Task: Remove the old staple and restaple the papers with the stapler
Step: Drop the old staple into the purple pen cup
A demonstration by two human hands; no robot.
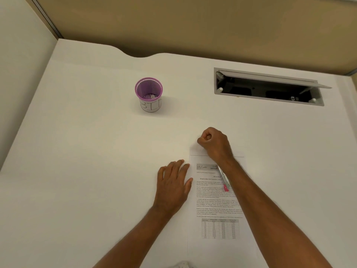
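Two hands are out over the white desk (pixel 96 151), and I place everything by the papers (pixel 218 209), which lie flat on the desk just in front of me, printed side up with a table of figures near their lower end. My left hand (pixel 173 186) lies flat and spread, palm down, just left of the papers, its thumb touching their left edge. My right hand (pixel 213 142) is curled into a fist at the papers' top left corner, thumb and fingers drawn together; whether anything is pinched between them I cannot tell, it is too small to see. Under my right forearm, across the papers' upper text, lies a slim silver tool with a pink end (pixel 225 182). Well beyond the papers and to their left stands a purple mesh cup (pixel 148 93) with a white label, small scraps at its bottom. Beyond the papers to the right, a cable hatch (pixel 268 88) in the desk stands open.
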